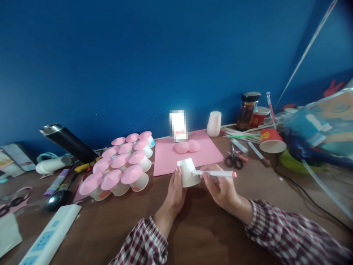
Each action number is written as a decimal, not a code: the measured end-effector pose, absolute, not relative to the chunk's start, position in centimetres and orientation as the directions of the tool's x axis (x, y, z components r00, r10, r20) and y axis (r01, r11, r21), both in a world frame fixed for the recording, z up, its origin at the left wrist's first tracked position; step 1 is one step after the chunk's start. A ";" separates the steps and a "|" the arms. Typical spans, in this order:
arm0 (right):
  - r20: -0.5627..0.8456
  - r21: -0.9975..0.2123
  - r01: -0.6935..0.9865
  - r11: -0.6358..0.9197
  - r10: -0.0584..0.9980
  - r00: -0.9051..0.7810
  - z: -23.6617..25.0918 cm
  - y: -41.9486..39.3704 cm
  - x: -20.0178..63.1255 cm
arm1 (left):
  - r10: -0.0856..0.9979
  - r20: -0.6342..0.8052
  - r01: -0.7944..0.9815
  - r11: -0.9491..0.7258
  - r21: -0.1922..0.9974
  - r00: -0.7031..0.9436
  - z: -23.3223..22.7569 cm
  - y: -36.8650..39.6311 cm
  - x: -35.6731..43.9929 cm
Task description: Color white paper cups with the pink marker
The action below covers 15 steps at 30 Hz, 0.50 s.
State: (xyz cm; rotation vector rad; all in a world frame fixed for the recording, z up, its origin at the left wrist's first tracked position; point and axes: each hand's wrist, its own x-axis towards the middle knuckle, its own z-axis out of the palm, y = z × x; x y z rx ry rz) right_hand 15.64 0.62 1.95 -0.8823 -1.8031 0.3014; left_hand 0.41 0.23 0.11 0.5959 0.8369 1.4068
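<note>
My left hand (pixel 177 188) is wrapped round a white paper cup (pixel 188 173), held upside down with its wide rim toward me. In my right hand (pixel 220 189) is a white marker pen (pixel 219 173) with a reddish end, its tip at the cup's right side. Any mark on the cup is too small to make out. Beyond the cup, two pink paper cones (pixel 182 148) lie on a pink paper sheet (pixel 165 161). To the left stand rows of upturned cups topped with pink cones (pixel 120 161).
A stack of white cups (pixel 214 123) stands behind the sheet. Black scissors (pixel 234 160), several markers, a red cup (pixel 271 140) and a dark jar (pixel 246 112) are at the right. At the left lie a power strip (pixel 52 233), a ladle (pixel 57 200) and a black flask (pixel 70 141).
</note>
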 end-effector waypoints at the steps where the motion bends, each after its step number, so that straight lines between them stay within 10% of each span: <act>1: 0.703 -0.583 0.418 0.697 0.690 -0.171 1.9 0.6 15.6 | 0.989 -0.150 -0.603 0.110 0.790 -0.016 0.2 0.2 0.4; 15: 0.668 -0.650 0.371 0.663 0.731 -0.137 2.2 0.9 15.6 | 0.968 -0.250 -0.712 0.179 0.679 0.005 1.0 0.4 0.5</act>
